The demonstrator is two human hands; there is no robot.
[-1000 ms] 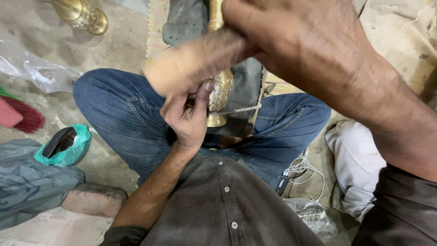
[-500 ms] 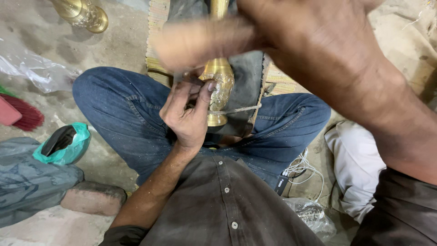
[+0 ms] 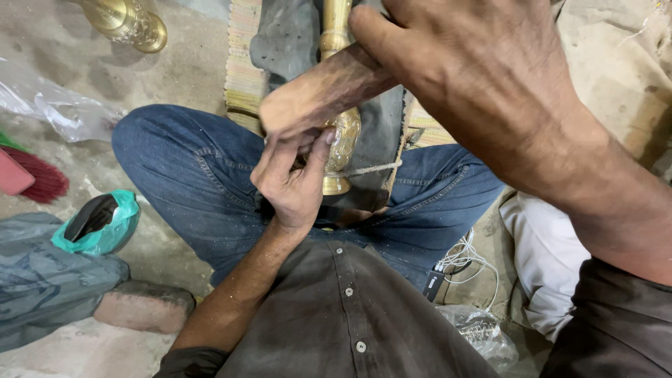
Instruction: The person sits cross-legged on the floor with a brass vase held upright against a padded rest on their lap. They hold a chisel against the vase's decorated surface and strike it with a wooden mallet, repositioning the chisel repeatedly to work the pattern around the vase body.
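Observation:
I sit cross-legged in blue jeans. A tall engraved brass piece point(image 3: 343, 133) stands upright between my knees, its base near a cord point(image 3: 374, 168). My left hand point(image 3: 294, 178) grips the brass piece at its bulbous lower part. My right hand point(image 3: 483, 84) is raised close to the camera and holds a worn wooden mallet point(image 3: 322, 91), whose rounded end hangs just above my left hand. The upper stem of the brass piece point(image 3: 336, 17) runs up behind the mallet and out of the top of the view.
Another brass piece point(image 3: 129, 21) lies on the floor at top left. A teal bag point(image 3: 105, 224), a red brush point(image 3: 31, 175), clear plastic point(image 3: 63, 108) and a brick point(image 3: 143, 308) sit at left. White cloth point(image 3: 546, 252) and a white cable point(image 3: 462, 262) lie at right.
My right hand has swung the mallet, its head moving between above the brass piece and near my left hand. The left hand keeps its grip.

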